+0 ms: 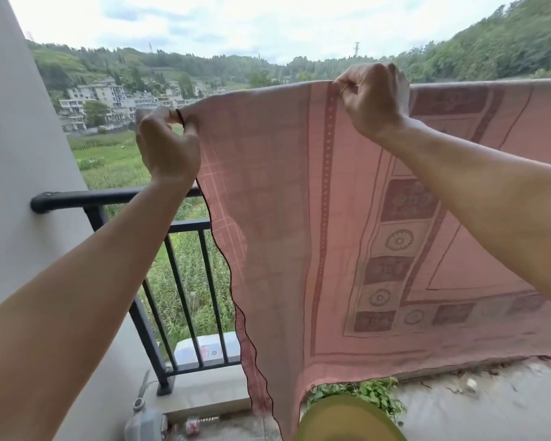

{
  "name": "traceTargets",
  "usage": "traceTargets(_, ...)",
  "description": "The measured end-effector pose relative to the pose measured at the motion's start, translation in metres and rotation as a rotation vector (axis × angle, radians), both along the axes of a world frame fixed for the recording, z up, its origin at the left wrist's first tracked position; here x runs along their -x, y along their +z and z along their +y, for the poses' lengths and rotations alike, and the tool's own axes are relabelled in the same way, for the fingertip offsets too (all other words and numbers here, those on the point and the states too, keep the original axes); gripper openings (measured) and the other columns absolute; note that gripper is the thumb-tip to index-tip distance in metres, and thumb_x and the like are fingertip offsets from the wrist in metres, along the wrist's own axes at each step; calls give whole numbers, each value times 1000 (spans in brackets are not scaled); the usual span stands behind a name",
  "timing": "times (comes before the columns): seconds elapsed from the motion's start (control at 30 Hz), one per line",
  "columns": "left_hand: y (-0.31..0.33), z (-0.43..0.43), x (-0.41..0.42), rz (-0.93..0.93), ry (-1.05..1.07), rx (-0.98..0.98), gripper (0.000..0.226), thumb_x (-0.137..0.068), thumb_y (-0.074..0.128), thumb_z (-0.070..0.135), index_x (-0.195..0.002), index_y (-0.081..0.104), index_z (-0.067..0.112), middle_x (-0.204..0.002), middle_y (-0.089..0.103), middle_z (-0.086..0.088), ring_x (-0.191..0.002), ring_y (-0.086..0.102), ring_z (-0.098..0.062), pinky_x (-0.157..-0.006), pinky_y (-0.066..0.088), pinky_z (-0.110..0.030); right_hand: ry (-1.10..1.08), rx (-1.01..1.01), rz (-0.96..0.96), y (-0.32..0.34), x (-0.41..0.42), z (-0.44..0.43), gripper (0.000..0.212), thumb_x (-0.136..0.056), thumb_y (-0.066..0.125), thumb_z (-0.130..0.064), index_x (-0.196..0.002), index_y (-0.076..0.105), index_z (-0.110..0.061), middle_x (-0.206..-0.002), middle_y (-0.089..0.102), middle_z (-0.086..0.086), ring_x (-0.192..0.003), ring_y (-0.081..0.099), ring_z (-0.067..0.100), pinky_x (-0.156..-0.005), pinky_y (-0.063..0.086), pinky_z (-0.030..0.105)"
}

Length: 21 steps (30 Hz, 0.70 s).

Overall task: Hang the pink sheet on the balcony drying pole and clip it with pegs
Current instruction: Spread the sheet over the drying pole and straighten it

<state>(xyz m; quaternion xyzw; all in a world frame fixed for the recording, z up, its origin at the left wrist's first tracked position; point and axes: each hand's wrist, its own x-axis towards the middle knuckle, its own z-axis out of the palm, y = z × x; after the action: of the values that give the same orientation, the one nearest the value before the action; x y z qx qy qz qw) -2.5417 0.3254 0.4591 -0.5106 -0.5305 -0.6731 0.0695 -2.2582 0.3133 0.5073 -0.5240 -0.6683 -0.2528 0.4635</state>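
Note:
The pink sheet, patterned with darker floral squares, hangs in front of me, and its right part is draped over a line or pole hidden under its top fold. My left hand pinches the sheet's upper left corner and holds it out to the left. Further right, my right hand grips the sheet's top edge with curled fingers at the height of the fold. The drying pole itself is covered by the fabric. No pegs are in view.
A black balcony railing runs from the grey wall on the left and passes behind the sheet. A grey plastic jug and a can lie on the floor below. A yellow-green round object sits at the bottom edge, beside some weeds.

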Motion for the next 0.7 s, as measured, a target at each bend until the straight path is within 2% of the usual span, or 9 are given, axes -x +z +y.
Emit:
traceTargets(0.13,15,2,-10,2,15,-92,26,-90,60,30,-94,62,5,-98,57,-6,-84,49,-13,-74,41,-20,5,-65,-13,-11,-4,-11,24,-95,50,-23,-102,71,-13,-92,73,3,-77,63,17,-66,36,20)
traceTargets(0.2,21,10,-9,-33,33,-76,26,-89,61,32,-94,63,6,-101,62,-8,-87,54,-14,-79,46,-25,19,-90,-23,-13,-10,-11,24,-96,52,-27,-111,66,-14,-104,71,3,-90,65,19,-74,38,22)
traceTargets(0.3,31,20,-5,-63,71,-17,27,-87,64,34,-97,64,9,-108,63,-7,-101,58,-18,-90,47,-28,-8,-36,-108,-12,-15,-4,45,-91,59,-39,-131,52,-19,-129,59,3,-115,54,21,-94,38,33)
traceTargets(0.4,33,21,-7,-62,100,8,26,-88,63,32,-98,64,8,-106,64,-6,-100,58,-18,-87,46,-27,23,34,-129,-7,-11,7,36,-90,63,-38,-122,63,-23,-123,65,-1,-109,61,21,-93,46,36)
traceTargets(0.5,39,20,-4,-35,94,13,26,-88,63,32,-95,65,7,-101,66,-8,-93,59,-19,-83,48,-30,63,86,-98,12,-2,13,20,-93,60,-29,-107,72,-20,-103,74,-3,-91,69,17,-77,47,23)
traceTargets(0.57,50,18,4,-16,60,39,25,-89,63,34,-87,65,9,-90,67,-7,-80,59,-18,-82,51,-35,50,113,-29,33,4,19,18,-93,60,-24,-100,74,-17,-98,74,0,-88,68,17,-74,47,23)
traceTargets(0.6,56,18,7,-23,27,62,27,-89,62,36,-76,62,12,-77,65,-5,-68,56,-17,-80,53,-36,25,114,33,44,8,22,18,-92,60,-25,-96,75,-15,-94,74,1,-86,68,19,-73,48,26)
traceTargets(0.67,63,11,3,-53,-93,128,44,-91,58,41,-55,45,19,-53,46,2,-46,39,-14,-71,52,-33,-47,161,186,61,11,38,19,-90,62,-28,-89,74,-13,-89,73,1,-85,68,21,-73,51,29)
traceTargets(0.7,61,6,-3,-56,-185,183,49,-91,56,47,-53,39,20,-50,40,3,-42,34,-14,-63,48,-31,-71,229,232,66,12,46,20,-89,64,-30,-88,74,-13,-88,72,1,-86,68,21,-74,53,30)
